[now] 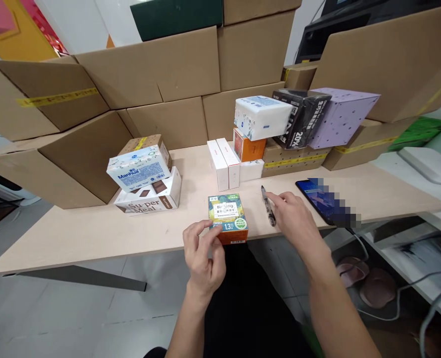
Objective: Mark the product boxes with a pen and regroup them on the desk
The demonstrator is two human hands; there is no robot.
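Observation:
A small green and yellow biscuit box [227, 209] marked "Binking" lies at the table's front edge. At its front left corner is my left hand [204, 253], fingers bent and apart, the fingertips at the box's edge without gripping it. To the right of the box a dark patterned pen [268, 206] lies on the table, its tip pointing away from me. My right hand [293, 216] is beside the pen, index finger stretched toward its upper part; the pen is not in its grasp. Whether that fingertip touches the pen I cannot tell. The right thumb is hardly visible.
On the left, a "Manhua" tissue pack [140, 169] rests on a white "Su-per Meal" box [149, 196]. Two slim white boxes [223, 164] stand behind the biscuit box. Rightward are an orange box [249, 148], a purple box [343, 117] and a phone [317, 199]. Cardboard boxes [168, 122] line the back.

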